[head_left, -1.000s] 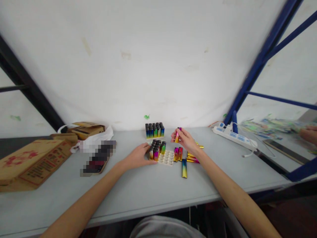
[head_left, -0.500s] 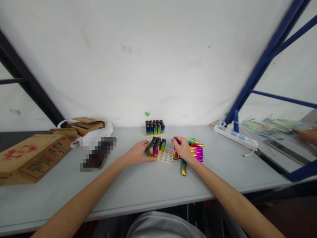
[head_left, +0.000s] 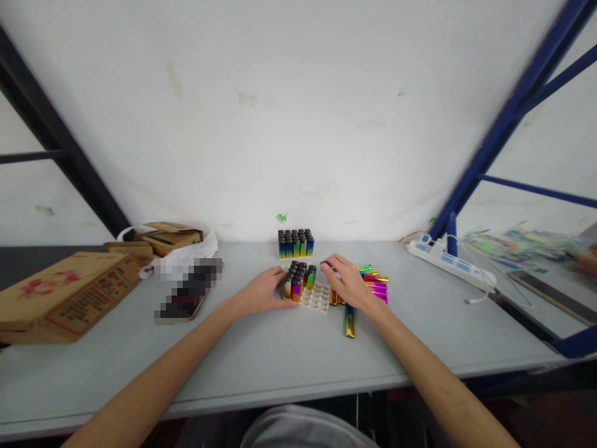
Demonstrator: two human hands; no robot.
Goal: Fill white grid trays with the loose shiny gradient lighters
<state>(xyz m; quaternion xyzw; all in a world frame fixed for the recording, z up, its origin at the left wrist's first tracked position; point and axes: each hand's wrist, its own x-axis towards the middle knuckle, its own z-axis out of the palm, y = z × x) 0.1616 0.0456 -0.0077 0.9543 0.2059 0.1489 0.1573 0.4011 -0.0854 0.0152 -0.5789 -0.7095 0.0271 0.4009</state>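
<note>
Many cups [head_left: 317, 296] sit free; left grip [head_left: 260, 291] lies spread at the tray edge [head_left: 313, 308], right grip [head_left: 351, 281] pinches a lighter [head_left: 326, 265].

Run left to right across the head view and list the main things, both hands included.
Large cardboard box, phone, left hand, white tray, right hand, power strip.

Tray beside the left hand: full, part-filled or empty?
Part-filled: black-topped cylinders stand upright toward the left of the white tray, while bare holes show on its right.
</note>
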